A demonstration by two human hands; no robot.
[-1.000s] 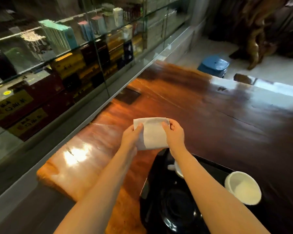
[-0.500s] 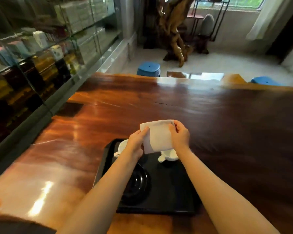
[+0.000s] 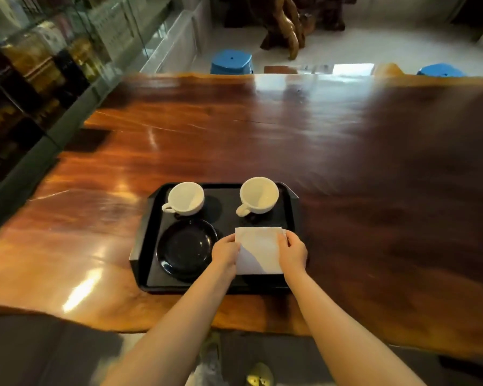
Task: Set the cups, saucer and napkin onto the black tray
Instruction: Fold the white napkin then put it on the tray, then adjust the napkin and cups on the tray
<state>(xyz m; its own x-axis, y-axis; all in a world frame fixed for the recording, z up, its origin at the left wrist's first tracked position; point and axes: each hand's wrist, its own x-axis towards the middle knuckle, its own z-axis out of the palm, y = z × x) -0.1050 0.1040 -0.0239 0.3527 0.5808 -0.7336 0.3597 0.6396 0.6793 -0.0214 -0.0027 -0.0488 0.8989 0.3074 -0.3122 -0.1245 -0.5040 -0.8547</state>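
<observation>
Head view: the folded white napkin (image 3: 258,250), held up above the worktop (image 3: 262,135) half a second ago, has come down into the front right corner of the black tray (image 3: 144,240). Judging by this, only letting go remains. From left to right on the tray: 1 empty white cup (image 3: 185,198) at the back left, an empty dark saucer (image 3: 186,247) in front of it, a 2nd empty cup (image 3: 258,195) at the back right. The left hand (image 3: 225,253) and right hand (image 3: 292,253) pinch the napkin's side edges, fingers closed on it.
</observation>
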